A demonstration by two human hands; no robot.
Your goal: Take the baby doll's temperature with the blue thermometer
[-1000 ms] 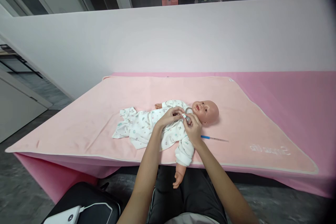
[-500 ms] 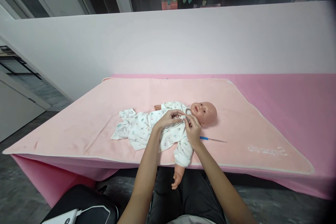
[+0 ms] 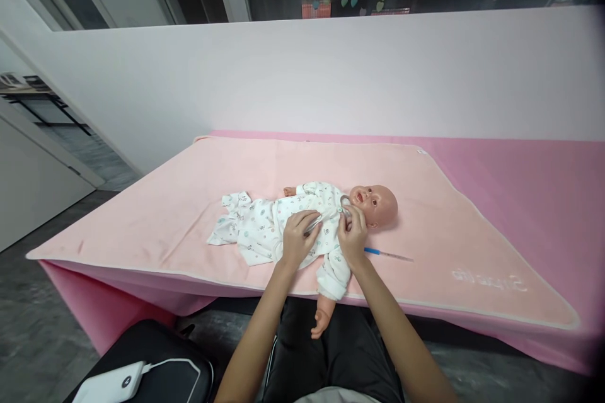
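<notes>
A baby doll (image 3: 375,204) lies on its back on a pale pink blanket (image 3: 189,201), head to the right, dressed in a white printed sleepsuit (image 3: 258,227). My left hand (image 3: 297,240) rests on the doll's chest and pinches the suit's front edge. My right hand (image 3: 352,234) grips the suit's fabric at the collar, just below the doll's chin. One sleeved doll arm (image 3: 331,283) hangs over the near table edge, its bare hand dangling.
A thin thermometer-like stick with a blue end (image 3: 387,254) lies on the blanket right of my right hand. The table is draped in darker pink cloth (image 3: 543,189) against a white wall. A black bag (image 3: 155,359) with a white power bank (image 3: 111,383) sits below left.
My left hand has slid down from the collar to the doll's chest. My right hand stays at the collar. The view has shifted slightly.
</notes>
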